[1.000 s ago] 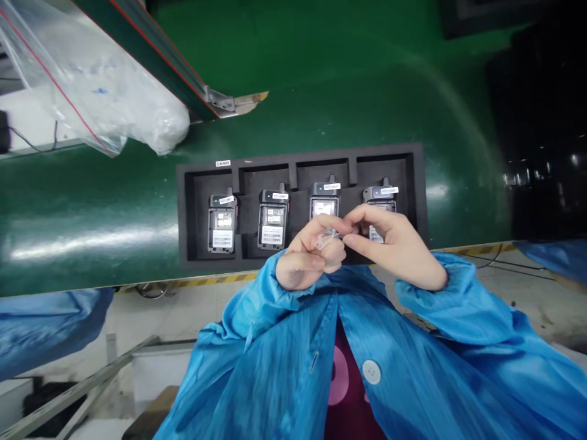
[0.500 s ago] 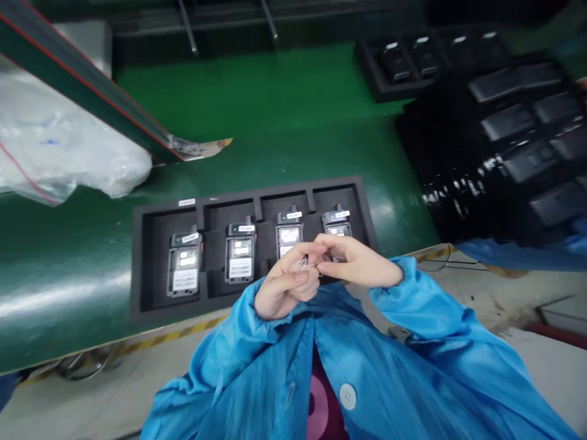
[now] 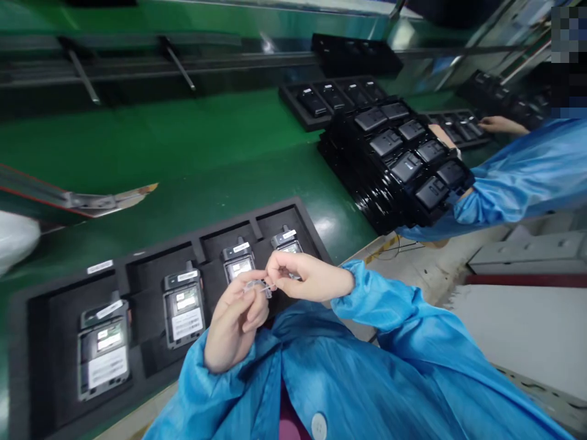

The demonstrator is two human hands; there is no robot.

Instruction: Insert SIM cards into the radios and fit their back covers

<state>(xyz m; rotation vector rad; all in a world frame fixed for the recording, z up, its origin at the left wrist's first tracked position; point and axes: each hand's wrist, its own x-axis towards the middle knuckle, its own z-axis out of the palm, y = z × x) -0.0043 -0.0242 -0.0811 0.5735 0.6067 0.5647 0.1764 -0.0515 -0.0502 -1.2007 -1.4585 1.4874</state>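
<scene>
Left fingers (image 3: 257, 313): curled inward, thumb against forefinger, gripping a small bunch of clear plastic pieces (image 3: 257, 286). Right fingers (image 3: 280, 260): bent, forefinger and thumb tips nearly meeting at the bunch's right end; cannot tell whether they pinch a piece. Pieces thin, see-through, slender; exact shape too small to make out. They sit between the two sets of fingers.

Beneath and left of the fingers: matte black foam tray (image 3: 18, 366), angular recesses, white label (image 3: 99, 266) on its far rim. Four dark handheld devices (image 3: 183, 308) lie in it, each with a stubby antenna, an exposed bay and white stickers. Left fingers and hand hide the lower part of the third device from the left; right fingers and hand cover much of the fourth.

Beyond the fingers: smooth, glossy green tabletop (image 3: 220, 177). Far right of them: stack of shiny black trays (image 3: 339, 174) carrying grey-black blocks (image 3: 385, 142); behind it, another foam tray (image 3: 293, 111) with devices. Past the stack, another person's blue sleeve (image 3: 499, 189), wrinkled cloth.
</scene>
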